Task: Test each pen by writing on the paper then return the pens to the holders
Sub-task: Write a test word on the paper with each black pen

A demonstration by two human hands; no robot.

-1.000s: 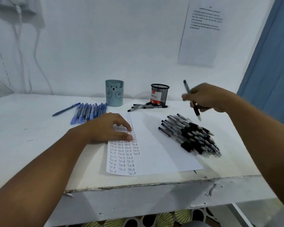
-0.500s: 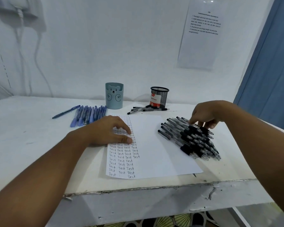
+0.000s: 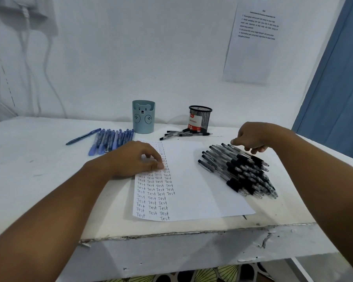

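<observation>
Nearest the table's chipped front edge (image 3: 171, 234), the paper (image 3: 196, 180) lies flat, its left part filled with columns of "Test", the lowest rows unfinished. The left hand (image 3: 135, 159) rests on the sheet's upper left, fingers lightly bent and pressing down, holding nothing; it should stay planted so the sheet does not slide under the next stroke.

Just right of the paper, overlapping its edge, lies the pile of black pens (image 3: 238, 171). The right hand (image 3: 251, 139) hovers over the pile's far end, fingertips curled down onto the top pens (whether one is already pinched I cannot tell; the fingers hide the contact). The step in hand looks like picking the next pen. Best to take one off the top by its barrel, lift it straight up so the neighbours do not roll, then carry it to the blank space beside the last column.

Further back lie a few black pens (image 3: 183, 134) at the foot of the black mesh holder (image 3: 200, 119), and a row of blue pens (image 3: 112, 141) left of the bear-faced holder (image 3: 143, 117); neither holder shows any pens above its rim
</observation>
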